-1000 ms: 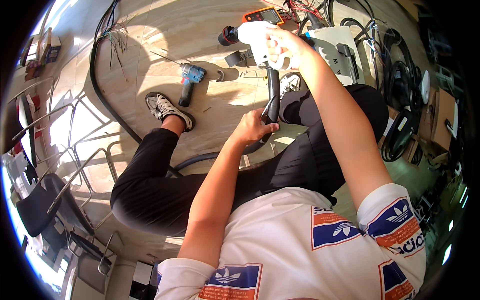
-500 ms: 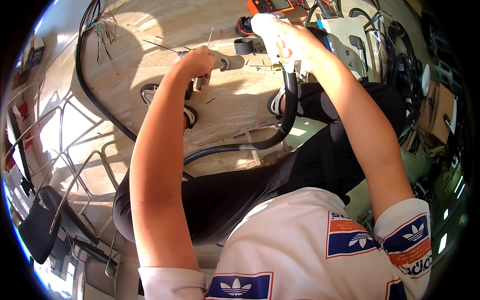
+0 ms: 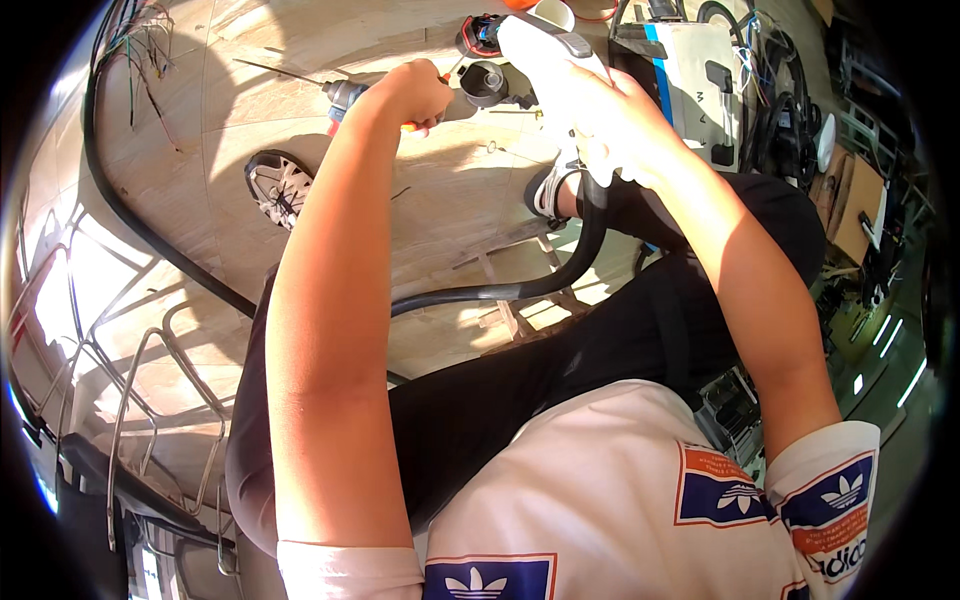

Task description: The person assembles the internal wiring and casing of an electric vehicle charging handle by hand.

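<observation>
My left hand (image 3: 415, 95) is closed around a screwdriver (image 3: 411, 127) whose thin shaft slants up and right toward a red and black part (image 3: 478, 36). Behind that hand a cordless drill (image 3: 347, 96) with a long bit lies on the floor. In my right hand (image 3: 610, 125) is a white gun-shaped plug handle (image 3: 535, 55), its wide end up and away from me. A thick black cable (image 3: 597, 215) hangs from its lower end. Between the hands, a round black cap (image 3: 484, 84) sits on the floor.
The black cable curves across the floor to the left and ends in loose coloured wires (image 3: 150, 50). At the right stand a white case (image 3: 700, 90), coiled black cables (image 3: 790, 120) and cardboard (image 3: 860, 205). Metal-framed chairs (image 3: 150, 400) fill the left side. A small wooden frame (image 3: 505, 290) lies near my legs.
The screwdriver's shaft has swung from pointing upward to leaning right. The right hand and plug handle sit a little lower. The whole view has shifted, and the orange meter has mostly left it.
</observation>
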Available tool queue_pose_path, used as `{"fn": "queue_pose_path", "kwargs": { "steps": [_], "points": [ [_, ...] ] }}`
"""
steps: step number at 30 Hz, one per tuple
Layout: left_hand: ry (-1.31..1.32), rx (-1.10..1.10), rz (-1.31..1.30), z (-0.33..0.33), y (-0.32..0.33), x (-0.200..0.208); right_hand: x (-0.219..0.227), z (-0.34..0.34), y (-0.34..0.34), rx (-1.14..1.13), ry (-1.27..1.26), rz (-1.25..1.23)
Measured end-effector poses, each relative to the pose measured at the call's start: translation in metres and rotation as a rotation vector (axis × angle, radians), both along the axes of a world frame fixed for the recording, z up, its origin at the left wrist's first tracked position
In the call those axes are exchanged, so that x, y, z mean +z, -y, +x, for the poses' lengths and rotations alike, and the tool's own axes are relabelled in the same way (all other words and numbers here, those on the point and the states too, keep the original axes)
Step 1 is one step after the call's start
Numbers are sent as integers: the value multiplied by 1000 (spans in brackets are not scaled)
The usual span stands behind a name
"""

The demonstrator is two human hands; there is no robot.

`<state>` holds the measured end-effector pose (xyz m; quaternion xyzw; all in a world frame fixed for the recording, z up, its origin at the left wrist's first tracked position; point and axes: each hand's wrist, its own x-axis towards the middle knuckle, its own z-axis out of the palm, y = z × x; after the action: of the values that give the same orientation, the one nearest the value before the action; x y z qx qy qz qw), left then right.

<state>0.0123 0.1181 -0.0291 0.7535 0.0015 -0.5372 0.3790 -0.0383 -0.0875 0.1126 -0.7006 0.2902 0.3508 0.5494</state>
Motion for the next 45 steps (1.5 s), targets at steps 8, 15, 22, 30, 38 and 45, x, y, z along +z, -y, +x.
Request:
{"fn": "queue_pose_path", "kwargs": {
  "steps": [8, 15, 22, 30, 38, 45],
  "points": [
    [783, -94, 80, -35, 18, -61, -7, 7, 1, 16, 38, 49],
    [1000, 132, -45, 0, 6, -26, -16, 14, 11, 33, 32, 61],
    [1163, -115, 116, 24, 12, -9, -1, 43, -14, 87, 75, 131],
    [1341, -414, 124, 24, 6, -24, -6, 45, -17, 109, 92, 88],
    [1505, -621, 269, 19, 8, -40, -7, 44, -15, 103, 95, 74],
    [1528, -667, 341, 21, 8, -45, -9, 43, -16, 108, 108, 67]
  ]
}}
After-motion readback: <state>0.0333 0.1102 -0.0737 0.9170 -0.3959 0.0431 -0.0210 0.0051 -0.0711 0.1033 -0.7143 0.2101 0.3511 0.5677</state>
